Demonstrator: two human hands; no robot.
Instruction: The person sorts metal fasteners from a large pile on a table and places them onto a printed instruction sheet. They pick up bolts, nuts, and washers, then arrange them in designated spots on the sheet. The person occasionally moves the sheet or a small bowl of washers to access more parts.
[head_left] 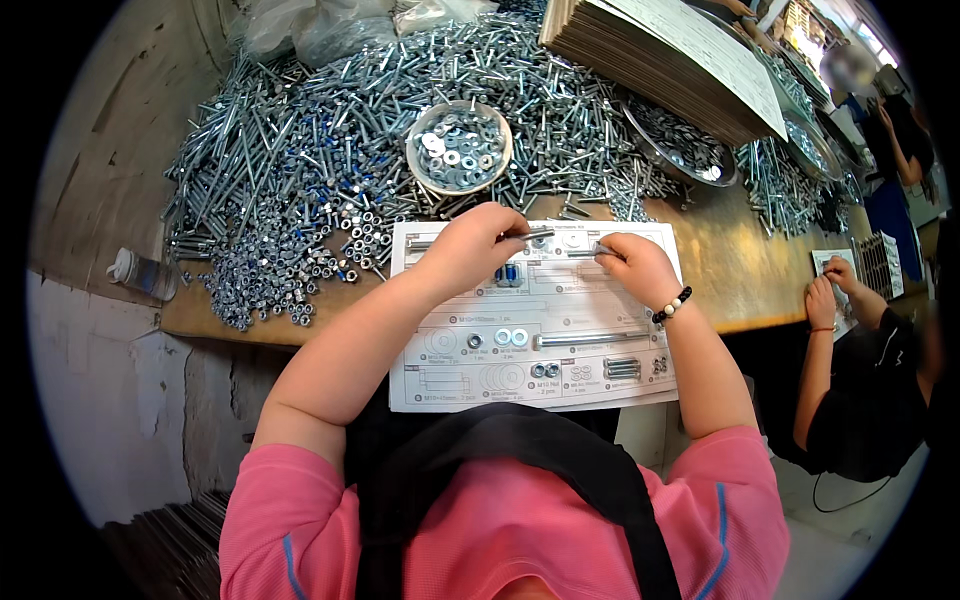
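A white printed card (480,312) lies in front of me, partly over the table's front edge. My left hand (485,240) is over its upper part, closed in a pinch on a metal bolt (538,235) that points right. My right hand (637,268), with a beaded bracelet at the wrist, is over the card's upper right. Its fingers are pinched on a small metal piece whose kind I cannot make out. Lower on the card lie a long bolt (592,341), two washers (511,338), a dark nut (474,341), a pair of nuts (545,370) and a group of short bolts (622,368).
A heap of loose bolts (330,120) covers the table behind the card, with nuts (265,275) at left. A tub of washers (458,150), a metal bowl (685,145) and a card stack (660,65) stand there. At right a co-worker's hands (830,285) work over another card.
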